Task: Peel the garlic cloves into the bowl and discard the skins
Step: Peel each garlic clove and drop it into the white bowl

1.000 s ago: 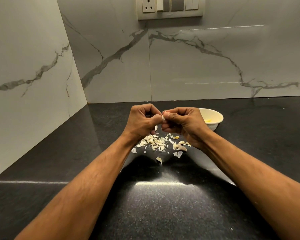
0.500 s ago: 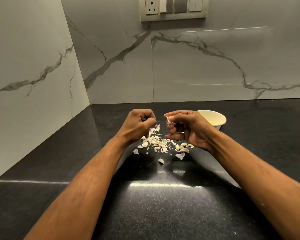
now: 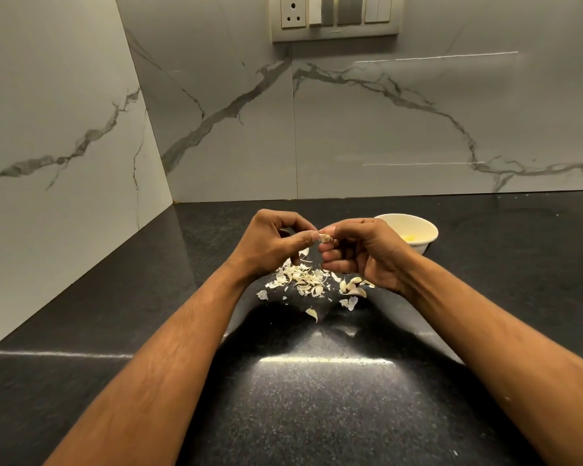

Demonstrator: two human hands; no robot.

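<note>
Mostly garlic clove (image 3: 324, 237) behind fingers (image 3: 308, 235).

On the surface (image 3: 317, 398) we see the skins (image 3: 302, 280) in a heap below both hands, some cloves (image 3: 352, 288) just right of the heap, and the bowl (image 3: 414, 232) behind the right hand (image 3: 367, 253), near the wall (image 3: 384, 129).

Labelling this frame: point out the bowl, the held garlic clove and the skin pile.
bowl (image 3: 426, 242): head view, outer wall.
garlic clove (image 3: 324, 237): head view, exposed middle.
skin pile (image 3: 302, 280): head view, pile centre.
</note>
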